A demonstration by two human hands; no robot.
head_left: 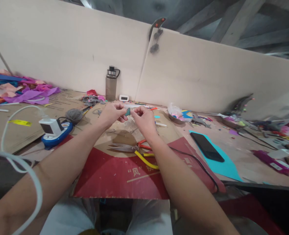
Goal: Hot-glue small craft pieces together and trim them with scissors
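Note:
Between my two hands is a small dark green piece (128, 112), too small for me to tell its kind. My left hand (114, 114) pinches it from the left, and my right hand (143, 118) pinches its right side. Both hands are raised over a sheet of brown and red cardboard (105, 182). Small clear bits (129, 123) lie beneath the fingers. Nearer to me, scissors or snips with long grey blades (122, 148) rest on the cardboard. Red handles and yellow handles (144, 160) lie together there, partly hidden by my right forearm.
A blue power strip (55, 138) with a white charger (51, 126) and a looping white cable is at left. Grey yarn (74, 115), a bottle (111, 85) and a small digital clock (124, 98) stand behind. A phone (206, 147) lies on turquoise sheet at right, near a bowl (177, 119).

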